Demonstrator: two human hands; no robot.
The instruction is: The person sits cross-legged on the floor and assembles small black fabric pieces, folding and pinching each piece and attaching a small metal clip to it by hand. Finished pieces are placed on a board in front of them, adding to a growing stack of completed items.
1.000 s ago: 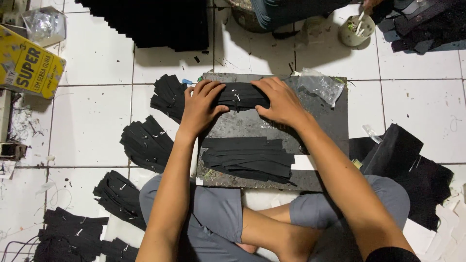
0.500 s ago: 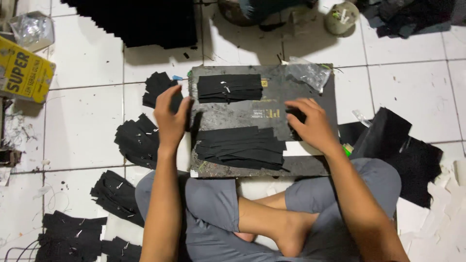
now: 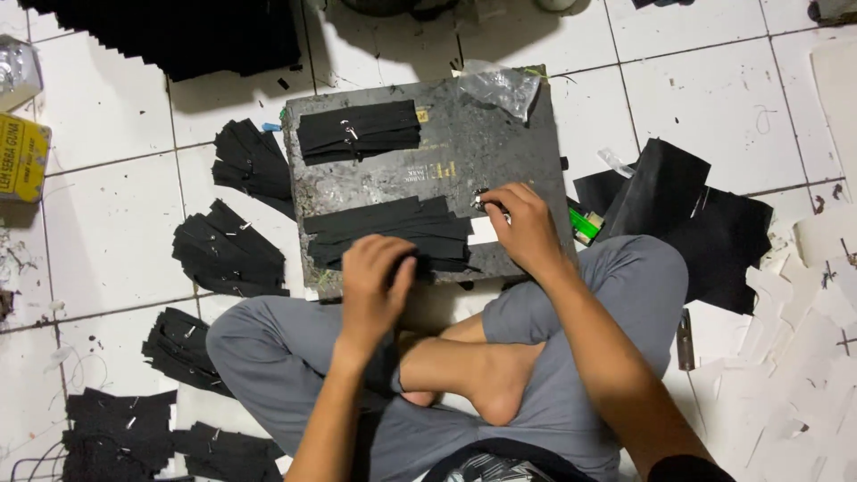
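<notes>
From my remote feed: a person sits cross-legged on white tile, a dark work board resting at the knees. The near stack of black strips lies on the board's near half, its long axis running left to right, the strips fanned slightly toward the right end. The left hand lies curled on the stack's near edge, fingertips pressing the strips; whether it pinches one I cannot tell. The right hand sits at the stack's right end, thumb and fingers closed on a small metal clip, mostly covered by the fingers. A second bundle of strips, clipped, lies across the far part of the board, also left to right. Clipped black bundles are scattered on the tiles at left; the farthest pile is cut off by the frame. Half a second ago the left hand was at the board's left edge; it now rests on the near stack.
</notes>
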